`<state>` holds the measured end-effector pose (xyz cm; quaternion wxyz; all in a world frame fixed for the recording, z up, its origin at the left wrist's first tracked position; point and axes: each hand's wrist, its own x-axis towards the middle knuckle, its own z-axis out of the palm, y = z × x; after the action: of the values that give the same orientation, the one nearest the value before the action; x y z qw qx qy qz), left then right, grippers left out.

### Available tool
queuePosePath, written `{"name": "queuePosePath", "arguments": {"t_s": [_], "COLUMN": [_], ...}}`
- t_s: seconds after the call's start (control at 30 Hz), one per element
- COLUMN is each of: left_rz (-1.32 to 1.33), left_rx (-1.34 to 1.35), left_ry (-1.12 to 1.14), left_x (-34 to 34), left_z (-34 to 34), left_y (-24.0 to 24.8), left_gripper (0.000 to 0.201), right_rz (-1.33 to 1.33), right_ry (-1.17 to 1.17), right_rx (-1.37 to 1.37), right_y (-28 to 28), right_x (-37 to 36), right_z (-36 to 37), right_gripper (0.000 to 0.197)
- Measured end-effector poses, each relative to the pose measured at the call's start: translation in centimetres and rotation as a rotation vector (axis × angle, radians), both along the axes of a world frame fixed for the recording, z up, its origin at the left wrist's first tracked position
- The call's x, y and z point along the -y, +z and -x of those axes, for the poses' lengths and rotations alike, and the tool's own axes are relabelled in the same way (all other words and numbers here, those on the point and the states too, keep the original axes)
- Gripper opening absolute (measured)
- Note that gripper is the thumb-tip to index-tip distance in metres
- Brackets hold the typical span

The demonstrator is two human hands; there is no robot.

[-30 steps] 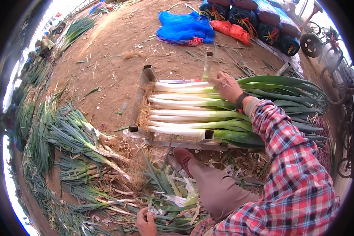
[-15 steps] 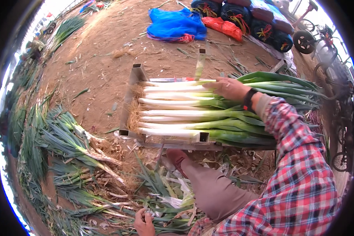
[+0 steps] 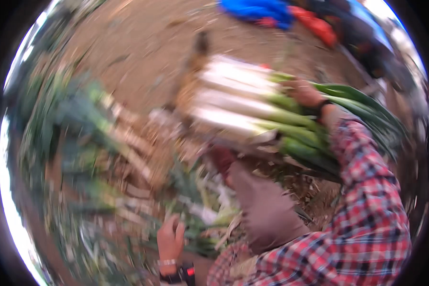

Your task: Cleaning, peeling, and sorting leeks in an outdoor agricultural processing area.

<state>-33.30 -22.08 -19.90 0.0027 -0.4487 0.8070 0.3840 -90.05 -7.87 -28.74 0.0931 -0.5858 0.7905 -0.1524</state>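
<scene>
A row of large green onions (image 3: pixel 238 102), white stalks to the left and green leaves to the right, lies side by side in a low metal frame (image 3: pixel 202 43). Across the upper stalks, where white turns green, my right hand (image 3: pixel 302 93) has its fingers curled on one green onion; blur hides the fingertips. My left hand (image 3: pixel 170 240), with bands on its wrist, is low in the picture beside loose leaves and peelings (image 3: pixel 209 205). Its fingers point away from me, thumb apart, and nothing shows in it.
Heaps of untrimmed green onions (image 3: pixel 86 143) cover the ground at left. My leg (image 3: pixel 271 209) and shoe (image 3: pixel 221 159) are by the frame's near side. Beyond lie a blue net sack (image 3: pixel 257 10), a red sack (image 3: pixel 314 24) and dark bundles (image 3: pixel 362 40).
The view has swung and blurred, so the row now sits tilted and farther right. My left hand has come further into view, up to its wrist bands. My right hand stays on the green onions.
</scene>
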Motion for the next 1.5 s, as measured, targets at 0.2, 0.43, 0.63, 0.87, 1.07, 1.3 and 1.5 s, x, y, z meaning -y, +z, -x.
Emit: {"name": "queuePosePath", "arguments": {"t_s": [0.2, 0.43, 0.63, 0.87, 1.07, 1.3, 1.5], "left_rz": [-0.087, -0.146, -0.271, 0.184, -0.262, -0.338, -0.437], "left_rx": [0.015, 0.027, 0.039, 0.054, 0.334, 0.032, -0.116], "left_ry": [0.156, 0.452, 0.574, 0.219, -0.153, 0.120, 0.761], "left_x": [-0.1, -1.4, -1.8, 5.1, 4.8, 0.5, 5.7], "left_z": [-7.1, -17.6, -26.9, -28.7, -27.5, -32.4, -33.1], "left_y": [2.5, 2.9, -4.0, -14.0, -19.5, -21.9, -19.0], "left_gripper": [0.028, 0.030, 0.032, 0.051, 0.056, 0.048, 0.042], "right_rz": [-0.191, 0.245, -0.046, -0.478, -0.462, -0.410, -0.764], "right_ry": [-0.051, 0.034, 0.656, 0.747, 0.724, 0.369, 0.149], "right_rx": [0.051, 0.291, 0.358, 0.602, 0.700, 0.270, 1.489], "right_y": [6.7, 21.1, 23.1, 16.2, -5.3, -22.0, -11.2], "right_x": [-1.7, 2.0, 11.5, 24.7, 32.1, 30.4, 29.1], "right_z": [-1.6, -12.0, -28.5, -45.9, -58.7, -67.0, -65.9], "right_gripper": [0.048, 0.014, 0.008, 0.019, 0.030, 0.027, 0.031]}}
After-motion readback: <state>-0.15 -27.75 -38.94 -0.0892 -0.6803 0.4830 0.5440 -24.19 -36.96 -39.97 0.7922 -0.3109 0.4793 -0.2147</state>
